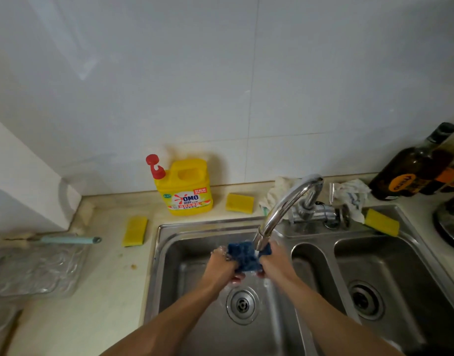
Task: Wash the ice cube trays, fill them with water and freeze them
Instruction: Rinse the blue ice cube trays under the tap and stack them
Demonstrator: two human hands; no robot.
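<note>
A dark blue ice cube tray (245, 256) is held over the left basin of a steel double sink (169, 253), right under the spout of the chrome tap (279, 211). My left hand (222, 267) grips the tray's left side and my right hand (276, 263) grips its right side. Water runs from the spout onto the tray and splashes over my fingers. My hands hide the tray's lower part.
A yellow detergent bottle (186, 188) with a red pump stands behind the sink. Yellow sponges lie at the left (134, 231), at the back (239, 202) and on the sink's rim (382, 222). Dark bottles (410, 170) stand at the right, and a clear tray (33, 268) and a brush (64, 239) at the left.
</note>
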